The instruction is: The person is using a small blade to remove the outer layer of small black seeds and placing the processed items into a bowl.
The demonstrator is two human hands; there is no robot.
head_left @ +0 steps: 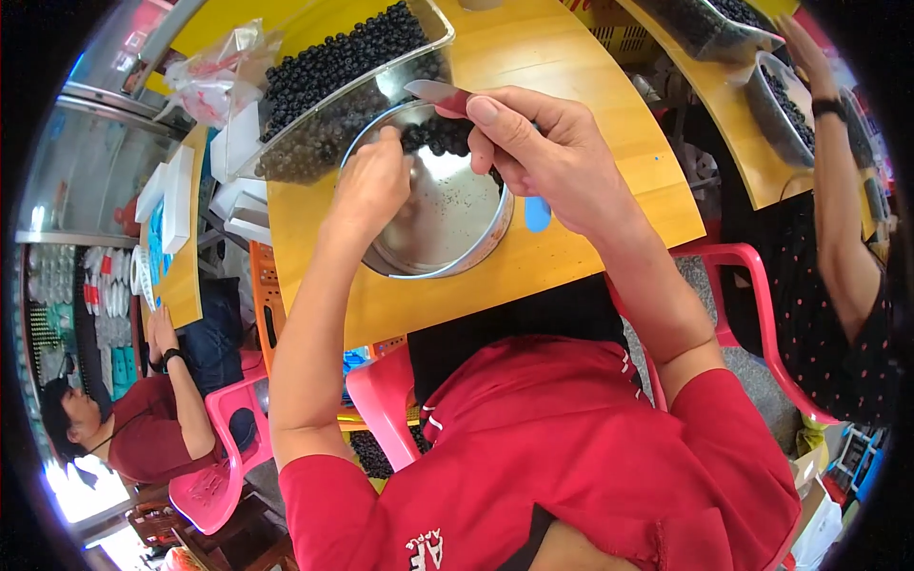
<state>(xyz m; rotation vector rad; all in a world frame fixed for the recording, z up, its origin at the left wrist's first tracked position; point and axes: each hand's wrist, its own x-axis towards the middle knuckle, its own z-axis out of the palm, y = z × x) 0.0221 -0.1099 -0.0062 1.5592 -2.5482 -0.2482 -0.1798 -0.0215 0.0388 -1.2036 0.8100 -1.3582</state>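
My right hand [552, 157] is closed round a small knife [433, 91] with a pale blade and red handle. The blade points left, above the far rim of a round metal tin [433, 233]. Over the tin's left side, my left hand [369, 190] is closed with its fingers curled; whatever they hold is hidden. Dark round berries [436, 136] lie along the tin's far side, with small specks on its bare bottom. Behind it stands a clear tub [357, 114] piled with dark berries [328, 71]. A blue rounded piece [538, 214] shows beside the tin, below my right hand.
Everything stands on a yellow wooden table [571, 71]. At left a person [157, 419] sits on a pink chair [214, 485]. On the right, another person's arm [838, 209] reaches beside a container of berries [785, 109]. A plastic bag [219, 76] lies near the tub.
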